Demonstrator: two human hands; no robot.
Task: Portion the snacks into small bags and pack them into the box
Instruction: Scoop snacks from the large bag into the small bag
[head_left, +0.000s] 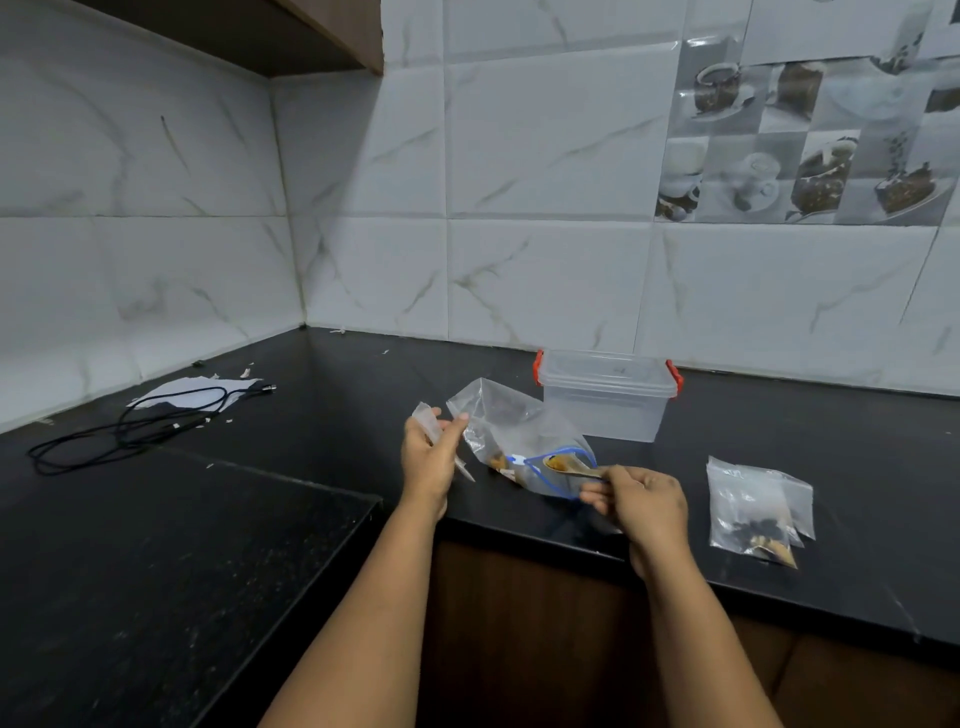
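Over at nine o'clock, a coiled black cable (130, 431) is lying on the black stone counter (857, 441), partly across a white sheet of paper (192, 392). Moving rightward, the left hand (428, 457) is pinching a small clear plastic bag (431, 423) between thumb and fingers, holding it up just above the counter. Just beside it, at its three o'clock, a large clear zip bag with a blue seal (511, 434) is lying on its side with brownish snacks (501, 461) gathered near its mouth, which is gaping toward the right hand (641, 501). That hand is gripping the handle of a spoon (571, 467) whose bowl is sitting inside the bag's mouth, carrying some snack. Behind the zip bag, at twelve o'clock, a clear rectangular plastic box with red clips (605, 402) is standing near the tiled wall with its lid on. Farther right, at three o'clock, filled small clear bags (756, 509) are lying flat on the counter, holding dark and tan pieces.
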